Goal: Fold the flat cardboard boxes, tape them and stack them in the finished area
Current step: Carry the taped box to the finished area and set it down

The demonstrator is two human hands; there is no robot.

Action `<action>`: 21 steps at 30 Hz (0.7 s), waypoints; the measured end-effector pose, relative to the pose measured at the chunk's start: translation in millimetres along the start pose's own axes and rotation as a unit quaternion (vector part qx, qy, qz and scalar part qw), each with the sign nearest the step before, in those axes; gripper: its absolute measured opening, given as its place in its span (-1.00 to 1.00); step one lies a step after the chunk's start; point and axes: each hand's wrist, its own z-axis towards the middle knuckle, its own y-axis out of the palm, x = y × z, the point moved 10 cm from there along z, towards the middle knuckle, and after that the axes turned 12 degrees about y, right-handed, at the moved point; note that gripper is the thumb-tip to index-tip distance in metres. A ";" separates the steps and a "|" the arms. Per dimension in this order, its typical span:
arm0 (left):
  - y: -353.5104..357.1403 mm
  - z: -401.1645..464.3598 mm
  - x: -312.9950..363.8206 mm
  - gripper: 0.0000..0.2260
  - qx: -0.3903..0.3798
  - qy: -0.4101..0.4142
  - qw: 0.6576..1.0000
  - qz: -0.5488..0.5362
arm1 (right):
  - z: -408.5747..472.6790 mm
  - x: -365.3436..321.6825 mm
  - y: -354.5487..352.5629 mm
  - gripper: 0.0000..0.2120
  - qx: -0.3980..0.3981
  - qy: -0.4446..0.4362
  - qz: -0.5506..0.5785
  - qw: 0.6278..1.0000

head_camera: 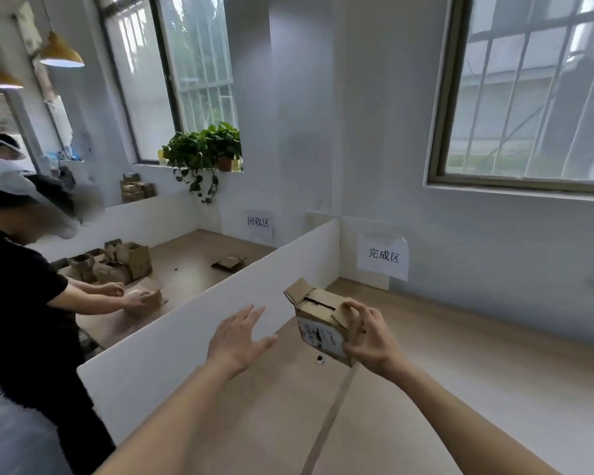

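A small cardboard box with a white printed label is held up above the wooden table, tilted, its top flaps partly open. My right hand grips its right side, fingers curled over a flap and thumb under the lower corner. My left hand hovers to the left of the box with fingers spread and straight, holding nothing and not touching the box.
A white divider wall runs along the left of my table. A paper sign hangs on the back wall. A small black-and-white object lies on the table. Beyond the divider a person handles boxes.
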 end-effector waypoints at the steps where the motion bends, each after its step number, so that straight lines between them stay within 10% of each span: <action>1: 0.5 20.0 -4.3 -0.32 -0.001 0.008 1.000 0.000 | 17.5 2.0 1.9 -0.22 0.005 0.005 -0.002 1.000; 21: 195.3 355.2 -102.7 -0.36 -0.161 0.177 0.969 -0.054 | 272.0 108.4 88.6 -0.21 0.058 0.165 -0.046 0.983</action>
